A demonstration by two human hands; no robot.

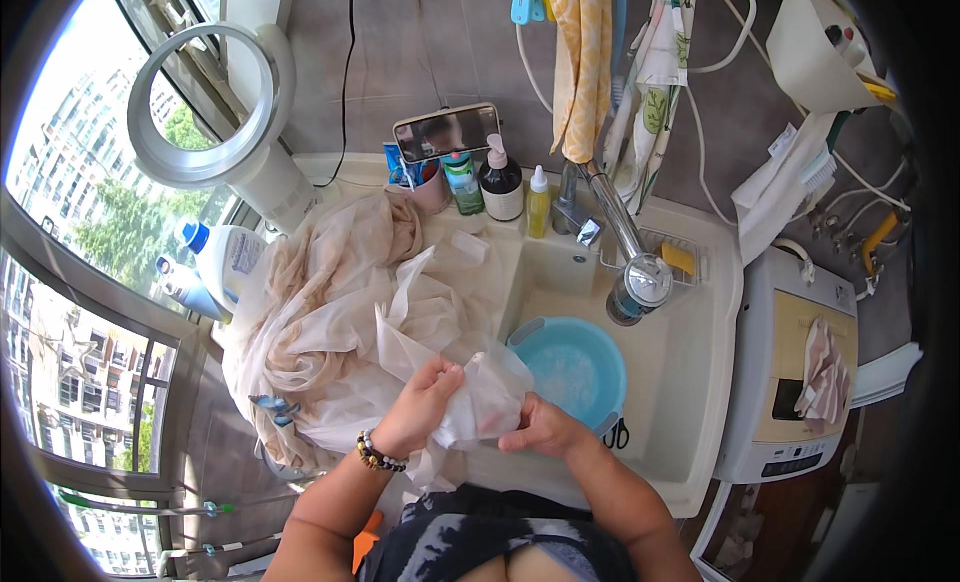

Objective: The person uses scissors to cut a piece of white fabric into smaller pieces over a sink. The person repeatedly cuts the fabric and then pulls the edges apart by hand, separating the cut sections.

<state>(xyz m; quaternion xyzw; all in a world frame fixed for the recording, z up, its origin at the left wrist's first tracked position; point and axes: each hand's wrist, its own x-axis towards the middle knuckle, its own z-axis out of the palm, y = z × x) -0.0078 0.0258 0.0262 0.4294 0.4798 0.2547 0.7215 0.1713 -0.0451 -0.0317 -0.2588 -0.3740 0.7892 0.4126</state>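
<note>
A large heap of sheer whitish fabric [322, 334] with beige parts covers the counter left of the sink. My left hand [424, 402], with bead bracelets at the wrist, pinches one stretch of it between thumb and fingers. Lower and to the right, my right hand [544, 428] grips the same cloth near its edge. Between both hands the thin fabric is spread and bunched, partly over the near-left side of a light-blue plastic basin [574, 364]. The basin stands in the sink and seems to hold cloudy or foamy water.
A chrome faucet [619, 207] reaches over the sink [660, 402]. Black-handled scissors [616, 434] lie beside the basin. Behind the counter stand a phone [448, 131], a dark pump bottle [501, 184] and a yellow bottle [538, 207]. Detergent bottles [225, 255] and a bladeless fan [262, 184] are at left, a washing machine [795, 372] at right.
</note>
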